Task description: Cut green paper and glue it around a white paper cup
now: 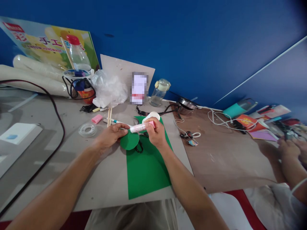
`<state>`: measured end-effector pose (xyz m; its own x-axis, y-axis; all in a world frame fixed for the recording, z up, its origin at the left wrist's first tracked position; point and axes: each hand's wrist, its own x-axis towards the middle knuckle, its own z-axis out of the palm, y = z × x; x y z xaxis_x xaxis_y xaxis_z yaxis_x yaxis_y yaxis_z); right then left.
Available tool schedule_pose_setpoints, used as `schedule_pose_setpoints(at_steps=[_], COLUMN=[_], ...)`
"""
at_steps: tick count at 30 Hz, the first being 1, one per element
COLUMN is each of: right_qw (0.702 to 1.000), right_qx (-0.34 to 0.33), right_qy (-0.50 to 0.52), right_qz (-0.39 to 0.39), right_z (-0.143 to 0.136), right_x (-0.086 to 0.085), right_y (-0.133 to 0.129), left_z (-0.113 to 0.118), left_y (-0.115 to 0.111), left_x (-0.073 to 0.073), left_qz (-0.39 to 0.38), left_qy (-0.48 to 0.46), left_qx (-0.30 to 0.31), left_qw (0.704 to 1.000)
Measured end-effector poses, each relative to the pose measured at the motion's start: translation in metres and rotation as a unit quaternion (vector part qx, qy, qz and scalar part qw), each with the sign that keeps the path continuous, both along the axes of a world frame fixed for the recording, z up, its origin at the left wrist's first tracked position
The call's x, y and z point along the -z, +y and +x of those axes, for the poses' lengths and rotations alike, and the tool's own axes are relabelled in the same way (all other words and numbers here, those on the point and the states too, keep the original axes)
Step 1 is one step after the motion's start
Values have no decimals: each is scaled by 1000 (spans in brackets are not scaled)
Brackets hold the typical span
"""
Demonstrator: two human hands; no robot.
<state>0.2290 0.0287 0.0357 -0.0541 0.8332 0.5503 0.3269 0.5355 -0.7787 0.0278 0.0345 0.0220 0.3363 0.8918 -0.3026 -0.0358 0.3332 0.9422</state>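
Observation:
My left hand pinches the upper left edge of a round green paper piece, raised a little over the table. In my right hand is a white and pink glue stick, its white end at the top edge of the green circle. Below lies a large green paper sheet. Scissors with dark handles show partly between the circle and the sheet. A white rounded paper piece sits just behind my right hand. The pink cap lies left, near a tape roll.
Behind stand a phone, a glass jar, a crumpled plastic bag and a bottle in a cup. Wooden sticks lie near my left hand. A dark cable crosses the left side. Another person's hands are far right.

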Motion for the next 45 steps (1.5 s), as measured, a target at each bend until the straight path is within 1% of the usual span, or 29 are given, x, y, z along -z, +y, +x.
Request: schedule_pose_setpoints(at_steps=[2, 5, 8, 10, 12, 14, 16, 17, 19, 21, 24, 27, 29, 31, 33, 35, 37, 39, 42, 45], right_qw=[1000, 999, 999, 1000, 999, 997, 996, 996, 998, 999, 999, 994, 993, 994, 997, 999, 1000, 998, 995, 997], right_qx=[-12, -37, -18, 1, 1, -25, -59, -66, -52, -22, -1, -24, -54, -68, -54, -26, 1, 20, 28, 18], right_qy=[15, 3, -8, 10, 45, 62, 44, 27, -4, -11, 35, 76, 64, 36, 8, -7, 4, 43, 81, 57], right_qz=[-9, -27, -26, -22, -28, -45, -51, -49, -40, -32, -41, -70, -80, -75, -57, -38, -27, -31, -47, -41], right_z=[0, -1, -1, 1, 3, 4, 4, 4, 3, 3, 5, 7, 6, 5, 4, 4, 4, 6, 7, 5], right_x=[-1, -1, 2, 4, 5, 5, 4, 3, 2, 2, 4, 5, 4, 2, 1, 2, 3, 5, 4, -1], right_y=[0, -1, 1, 3, 4, 4, 3, 2, 1, 2, 4, 6, 5, 4, 3, 4, 6, 8, 8, 4], left_z=[0, -2, -3, -4, -3, -3, -4, -4, -4, -3, -1, -1, -2, -3, -4, -4, -4, -2, 0, 3], left_y=[0, 0, 2, 2, 2, 2, 2, 2, 2, 2, 1, 0, 1, 1, 2, 2, 2, 1, -1, -2], left_x=[0, 2, 6, 7, 7, 7, 8, 8, 7, 6, 3, 2, 3, 5, 7, 8, 7, 5, -1, -6], left_qz=[1, 9, 15, 19, 18, 10, 4, 5, 11, 13, 5, 1, -1, -2, -1, 7, 17, 25, 29, 36], left_qy=[0, 0, 16, 20, 13, 1, -5, -4, 7, 10, -5, -14, -17, -19, -16, -4, 5, 12, 28, 39], left_qx=[-1, -7, 0, 9, 7, 3, 3, 1, -1, -3, -11, -18, -15, -10, -8, -3, -1, -3, -16, -38], left_qw=[1000, 1000, 1000, 1000, 1000, 1000, 1000, 1000, 1000, 1000, 1000, 1000, 1000, 1000, 1000, 1000, 1000, 1000, 999, 998])
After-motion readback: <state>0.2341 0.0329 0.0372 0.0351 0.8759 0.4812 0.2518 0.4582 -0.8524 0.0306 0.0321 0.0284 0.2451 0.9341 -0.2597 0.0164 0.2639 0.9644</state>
